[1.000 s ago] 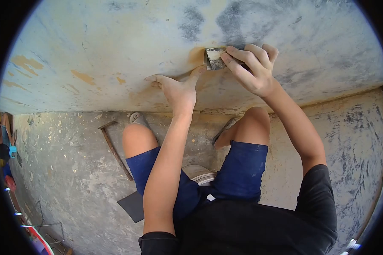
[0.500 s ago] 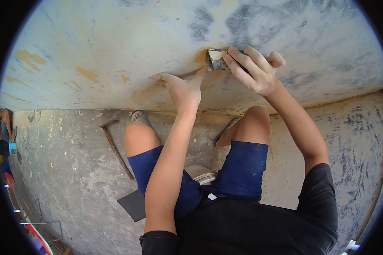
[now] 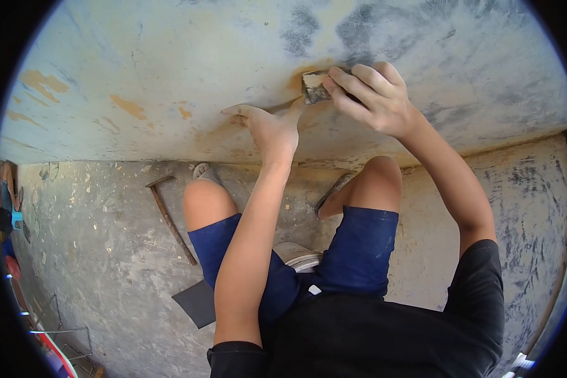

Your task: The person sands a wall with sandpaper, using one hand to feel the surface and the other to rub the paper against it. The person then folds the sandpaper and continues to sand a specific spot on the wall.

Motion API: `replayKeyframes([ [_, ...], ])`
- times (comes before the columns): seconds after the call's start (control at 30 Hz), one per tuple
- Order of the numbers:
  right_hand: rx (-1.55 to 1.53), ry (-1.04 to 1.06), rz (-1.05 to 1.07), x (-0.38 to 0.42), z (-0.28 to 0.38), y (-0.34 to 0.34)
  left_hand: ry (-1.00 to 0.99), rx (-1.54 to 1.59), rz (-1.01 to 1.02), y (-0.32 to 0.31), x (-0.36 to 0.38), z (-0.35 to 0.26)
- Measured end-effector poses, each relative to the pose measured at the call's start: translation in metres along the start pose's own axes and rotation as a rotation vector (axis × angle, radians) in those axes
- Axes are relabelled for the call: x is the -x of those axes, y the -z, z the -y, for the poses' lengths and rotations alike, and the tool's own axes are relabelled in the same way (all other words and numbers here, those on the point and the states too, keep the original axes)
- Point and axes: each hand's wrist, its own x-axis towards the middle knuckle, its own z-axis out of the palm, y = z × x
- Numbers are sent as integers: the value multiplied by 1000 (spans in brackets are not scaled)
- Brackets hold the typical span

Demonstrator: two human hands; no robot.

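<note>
My right hand [image 3: 375, 97] is closed on a putty knife [image 3: 315, 87], its flat, dark blade smeared with white filler. The blade rests at the pale wall [image 3: 189, 57], over a brownish patch; the fingers hide most of the rest of the tool. Just left of it, my left hand [image 3: 272, 133] lies against the wall with thumb and fingers spread. One of its digits reaches to the lower left corner of the blade. That hand holds nothing that I can see.
On the rough grey floor [image 3: 107, 252] lies a hammer [image 3: 170, 217] with a wooden handle, left of my knee. A dark square sheet [image 3: 200, 304] lies beside my left thigh. Under me is a round whitish seat or bucket [image 3: 301, 257]. Assorted items line the far left edge.
My right hand has slid the putty knife slightly left along the wall, and its fingers and elbow have shifted a little. The left hand has stayed nearly in place.
</note>
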Motion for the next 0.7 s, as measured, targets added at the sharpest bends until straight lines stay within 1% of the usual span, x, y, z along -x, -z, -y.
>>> replayKeyframes([
  [0.07,-66,7,20,-19,4,-7,-18,-151,-70,-3,3,4],
  [0.1,-139,9,57,-30,9,-19,-22,-154,-69,-1,3,-2],
  [0.17,-249,23,6,-60,24,-49,-204,-191,35,7,2,-17],
  [0.2,-244,23,12,-67,28,-56,-206,-186,40,5,-1,-14],
  [0.27,-274,2,-13,-66,33,-60,-250,-181,-94,-1,-7,0],
  [0.3,-226,36,11,-57,29,-49,-200,-186,78,7,-4,-9],
  [0.33,-188,34,20,-41,23,-36,-198,-179,79,6,-1,-6],
  [0.37,-152,31,25,-22,17,-22,-139,-109,19,4,0,-1],
  [0.4,-71,-19,24,-2,15,-7,-83,-41,-41,3,0,1],
  [0.43,10,-70,22,13,15,2,8,-60,-78,-1,0,-4],
  [0.53,-44,-113,-12,19,10,6,60,-106,-82,0,7,-14],
  [0.57,-52,-103,20,16,12,0,56,-110,-66,-2,5,-9],
  [0.63,-178,-102,-75,-24,18,-28,-150,52,-14,-1,-3,12],
  [0.67,-229,-95,-88,-46,24,-42,-149,51,-9,3,-3,1],
  [0.7,-279,-87,-101,-60,28,-51,-196,-135,28,8,-3,-20],
])
